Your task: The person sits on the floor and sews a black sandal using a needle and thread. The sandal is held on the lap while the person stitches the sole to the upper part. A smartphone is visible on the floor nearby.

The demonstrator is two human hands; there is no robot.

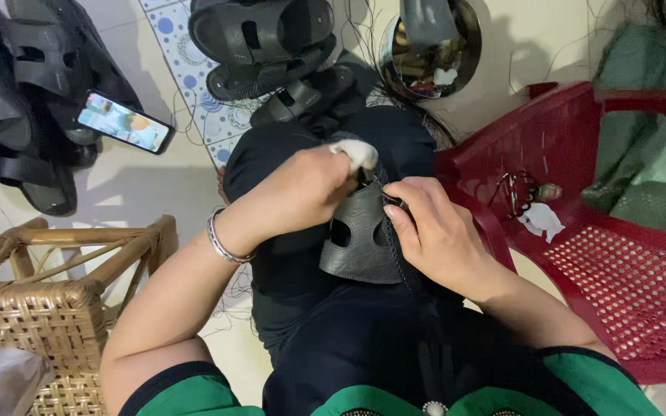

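A black leather sandal upper (360,235) with cut-out holes and a stitched edge rests on my lap. My left hand (302,189) closes over its top edge; a white wrap covers one fingertip (354,151), and a metal bangle (221,237) rings the wrist. My right hand (437,227) grips the piece's right edge with thumb and fingers. Whether a needle is held is hidden.
Black sandals (267,38) are piled ahead and at the far left (21,92). A lit phone (125,122) lies on the floor. A red plastic chair (603,223) with small items stands right, a cane stool (48,308) left, a metal bowl (429,50) ahead.
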